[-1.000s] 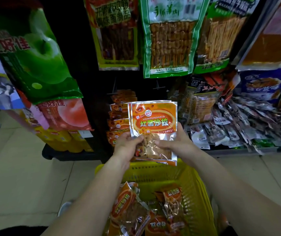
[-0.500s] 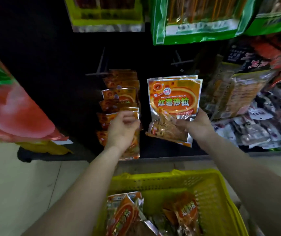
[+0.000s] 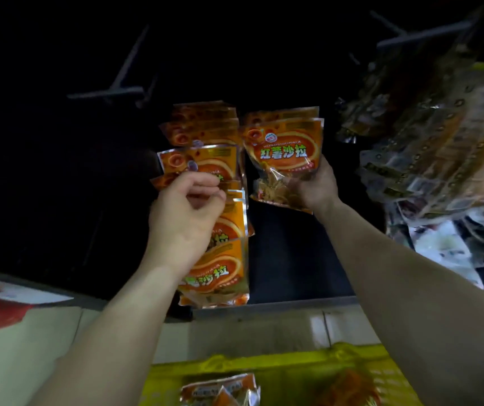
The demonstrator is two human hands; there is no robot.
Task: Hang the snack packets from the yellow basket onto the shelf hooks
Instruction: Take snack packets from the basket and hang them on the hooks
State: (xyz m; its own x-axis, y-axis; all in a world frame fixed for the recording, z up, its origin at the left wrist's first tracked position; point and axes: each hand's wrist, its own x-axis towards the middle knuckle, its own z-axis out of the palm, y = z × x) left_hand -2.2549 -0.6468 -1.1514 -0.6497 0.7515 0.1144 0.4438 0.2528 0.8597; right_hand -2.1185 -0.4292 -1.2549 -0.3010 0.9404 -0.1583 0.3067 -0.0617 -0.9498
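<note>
Right hand (image 3: 317,186) has lifted orange packets (image 3: 284,148) higher; yellow basket (image 3: 264,361) holds loose packets (image 3: 220,389).

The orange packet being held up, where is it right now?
Head view, right of centre: the right hand holds the orange packet up before the shelf, right of the hanging column of matching packets and above the yellow basket.

Dim retail interior. A black back panel (image 3: 44,171) fills the upper field, its surface lost in shadow, possibly perforated board. Below it runs a grey base ledge (image 3: 293,300). Pale floor tiles (image 3: 24,356) with dark joints lie in front, more brightly lit.
</note>
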